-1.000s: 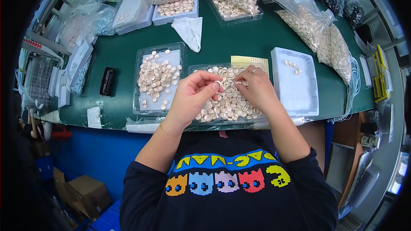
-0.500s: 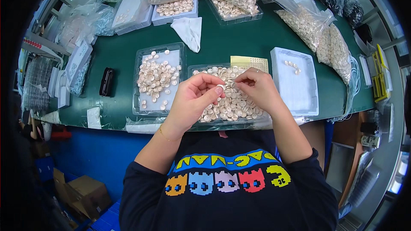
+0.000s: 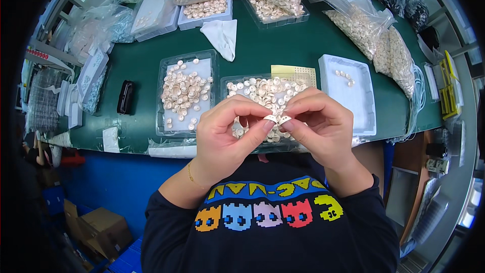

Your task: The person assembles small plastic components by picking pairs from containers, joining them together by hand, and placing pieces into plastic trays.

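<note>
My left hand [image 3: 227, 129] is pinched shut on a small round whitish piece [image 3: 271, 119], held between thumb and index finger. Another such piece [image 3: 284, 120] is in the pinch of my right hand [image 3: 323, 126]. Both pieces meet or nearly meet at the fingertips, each tilted and showing small dark marks. Below the hands lies a clear plastic tray [image 3: 224, 82] heaped with similar cream discs [image 3: 262, 87]; the hands hide part of it. To the left, a second clear tray [image 3: 214, 60] with a pale liner holds a looser pile of discs [image 3: 184, 91].
A white tray [image 3: 348, 111] with several discs stands at right. A yellow perforated card [image 3: 293, 70] lies behind the middle tray. Farther back are bags of discs [image 3: 356, 28], more trays [image 3: 202, 23] and a white cloth [image 3: 222, 38]. A black case [image 3: 125, 97] sits at left.
Both hands have come nearer to me and together. The right hand, earlier over the disc pile, now holds a piece against or beside the one in the left hand.
</note>
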`<state>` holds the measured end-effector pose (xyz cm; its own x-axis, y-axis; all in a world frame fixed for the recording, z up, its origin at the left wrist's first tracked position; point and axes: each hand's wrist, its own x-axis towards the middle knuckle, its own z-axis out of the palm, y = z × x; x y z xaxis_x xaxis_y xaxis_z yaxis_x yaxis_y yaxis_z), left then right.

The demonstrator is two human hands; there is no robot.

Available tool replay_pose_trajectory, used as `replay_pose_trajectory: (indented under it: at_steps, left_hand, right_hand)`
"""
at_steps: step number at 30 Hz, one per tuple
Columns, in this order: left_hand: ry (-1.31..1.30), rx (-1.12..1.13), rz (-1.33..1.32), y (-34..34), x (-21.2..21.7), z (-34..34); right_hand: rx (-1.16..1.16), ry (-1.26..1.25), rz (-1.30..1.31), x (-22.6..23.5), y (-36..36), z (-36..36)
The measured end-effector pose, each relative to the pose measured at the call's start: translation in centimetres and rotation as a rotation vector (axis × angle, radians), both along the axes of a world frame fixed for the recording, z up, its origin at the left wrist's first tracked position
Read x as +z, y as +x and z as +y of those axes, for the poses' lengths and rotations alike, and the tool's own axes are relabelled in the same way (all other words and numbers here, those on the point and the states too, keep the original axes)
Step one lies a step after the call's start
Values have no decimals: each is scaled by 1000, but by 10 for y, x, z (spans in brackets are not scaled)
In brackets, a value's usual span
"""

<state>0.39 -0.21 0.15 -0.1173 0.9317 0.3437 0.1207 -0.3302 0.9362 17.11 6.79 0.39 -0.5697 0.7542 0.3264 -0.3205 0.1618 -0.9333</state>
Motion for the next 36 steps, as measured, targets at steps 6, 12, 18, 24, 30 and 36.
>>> replay_pose_trajectory:
  at_steps: [6, 12, 18, 24, 30, 36]
  left_hand:
    - [124, 187, 182, 6, 4, 0]
    - [129, 192, 176, 7, 3, -1]
    - [115, 177, 168, 6, 2, -2]
    - [-91, 59, -90, 6, 2, -7]
    - [-279, -244, -514, 1, -1, -2]
    - [-371, -384, -753, 2, -4, -1]
  right_hand:
    - [-90, 149, -26, 0, -2, -2]
    - [-95, 143, -25, -1, -2, -2]
    - [-76, 72, -17, -2, -1, -3]
    - [60, -235, 68, -1, 0, -4]
    - [227, -432, 144, -6, 4, 2]
    - [339, -582, 207, -8, 4, 5]
